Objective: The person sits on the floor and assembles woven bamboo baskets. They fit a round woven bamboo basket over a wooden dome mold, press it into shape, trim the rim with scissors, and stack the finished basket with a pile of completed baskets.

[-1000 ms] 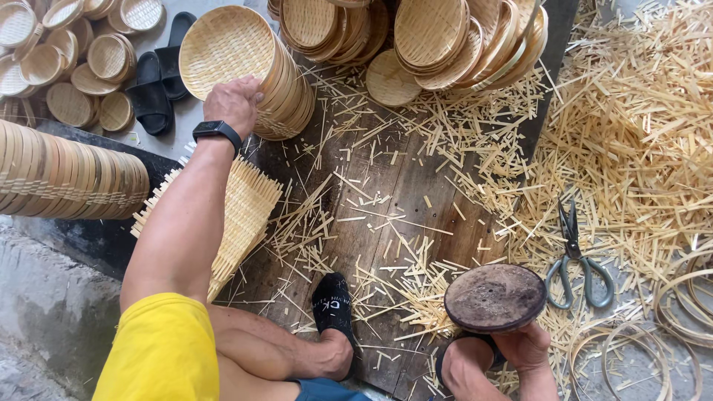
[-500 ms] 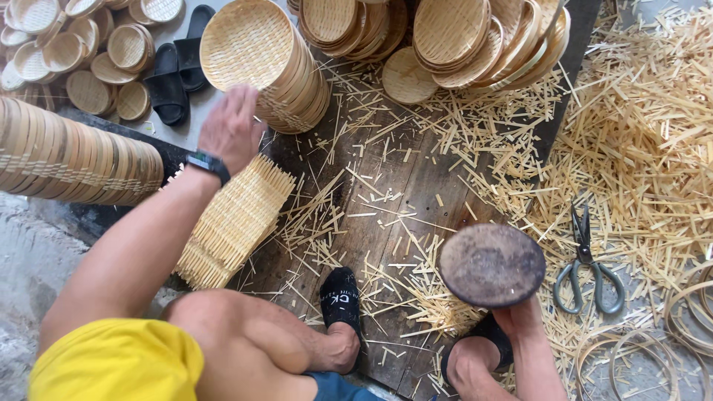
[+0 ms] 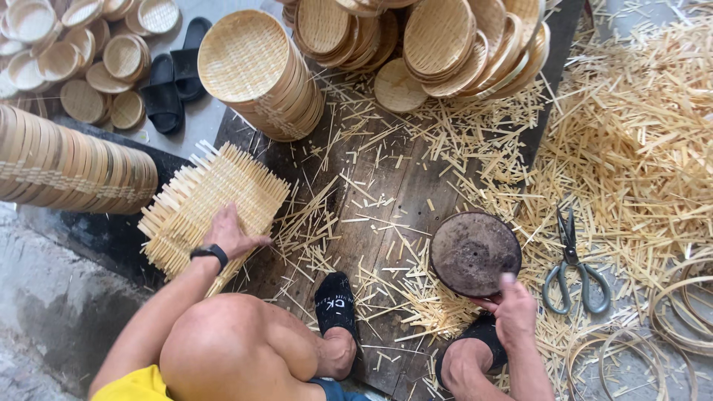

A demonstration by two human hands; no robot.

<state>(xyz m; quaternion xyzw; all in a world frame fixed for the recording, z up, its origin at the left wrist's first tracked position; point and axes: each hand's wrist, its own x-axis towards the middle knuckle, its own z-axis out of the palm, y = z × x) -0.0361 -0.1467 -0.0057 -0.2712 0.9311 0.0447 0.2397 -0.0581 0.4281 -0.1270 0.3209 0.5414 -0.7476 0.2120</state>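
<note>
Mat (image 3: 212, 204), a square woven bamboo piece with loose ends, lies flat on the dark boards (image 3: 386, 193) by the person's knee. The left hand (image 3: 229, 236) presses on its near edge, fingers spread flat, pinning rather than gripping. The right hand (image 3: 512, 312) pinches the rim of a dark round mould (image 3: 475, 252), thumb on top, tilting it up off the trimmings. Scissors (image 3: 572, 267) lie just right of it. A moment ago the left hand reached up by the basket stack (image 3: 260, 74); now it has dropped onto the mat.
</note>
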